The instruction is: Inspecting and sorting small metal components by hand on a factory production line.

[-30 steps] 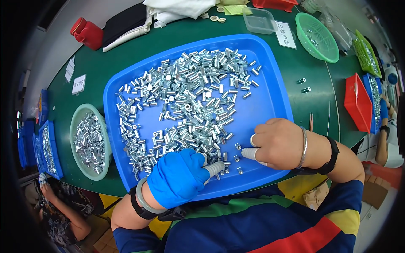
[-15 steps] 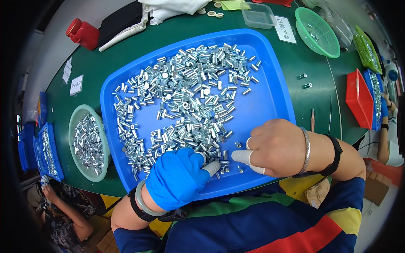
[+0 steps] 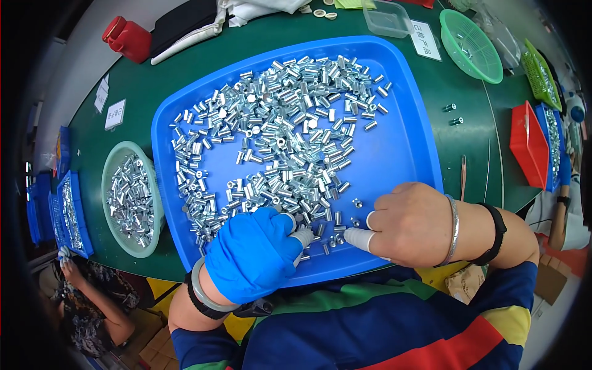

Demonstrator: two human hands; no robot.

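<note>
A large blue tray [image 3: 401, 142] holds a spread heap of short, shiny metal rivet nuts [image 3: 290, 135]. My left hand [image 3: 250, 253], in a blue glove with pale finger cots, is at the heap's near edge. Its thumb and finger are drawn close together; whatever lies between them is hidden. To its right is my right hand [image 3: 410, 225], bare apart from white finger cots. Its index finger stretches toward a few loose rivet nuts [image 3: 336, 238] and the other fingers curl, with nothing visibly held. These loose pieces lie between the two hands' fingertips.
A pale green basket [image 3: 158, 213] of similar pieces stands left of the tray. At the far right are a green basket [image 3: 444, 37], a clear box [image 3: 388, 24] and a red bin [image 3: 527, 148]. Two loose pieces [image 3: 453, 115] lie on the green table. Other people work at both sides.
The whole view has shifted slightly. My fingertips are a little farther apart, and more loose rivet nuts show between them.
</note>
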